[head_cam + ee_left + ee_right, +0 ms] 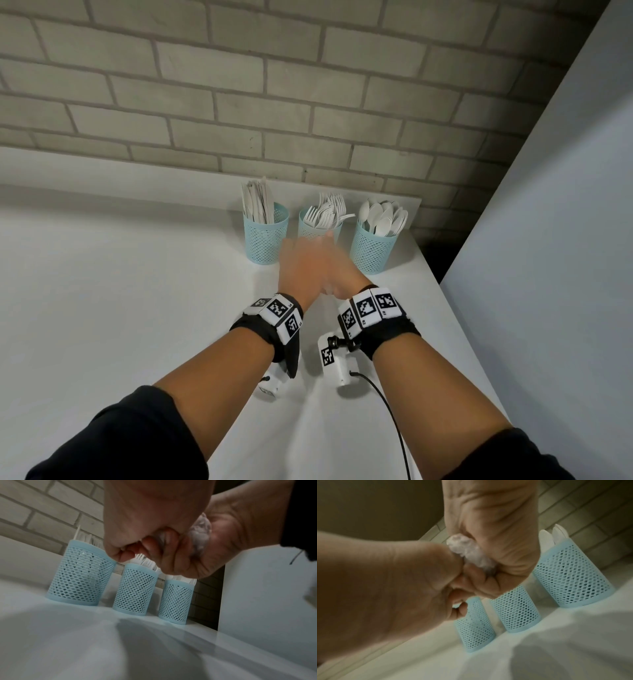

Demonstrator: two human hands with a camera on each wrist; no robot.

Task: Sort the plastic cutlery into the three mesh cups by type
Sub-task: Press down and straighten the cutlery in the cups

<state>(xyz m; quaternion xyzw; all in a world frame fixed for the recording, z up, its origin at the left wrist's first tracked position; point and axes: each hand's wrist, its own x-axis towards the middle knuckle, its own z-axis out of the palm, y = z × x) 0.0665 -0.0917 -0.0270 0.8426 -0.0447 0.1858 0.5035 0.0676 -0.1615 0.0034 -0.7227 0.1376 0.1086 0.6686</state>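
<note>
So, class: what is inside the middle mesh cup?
The middle cup holds white plastic forks, tines up above the rim. Their handles cannot be made out through the mesh, and the hands cover the cup's lower part in the head view.

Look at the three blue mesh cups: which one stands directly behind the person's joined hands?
The middle cup, the one holding forks. The hands partly cover its front; the knife cup and spoon cup flank it.

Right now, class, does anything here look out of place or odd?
One thing: a crumpled white wad is gripped between the left hand and right hand; it isn't cutlery. The three cups stand upright, sorted.
</note>
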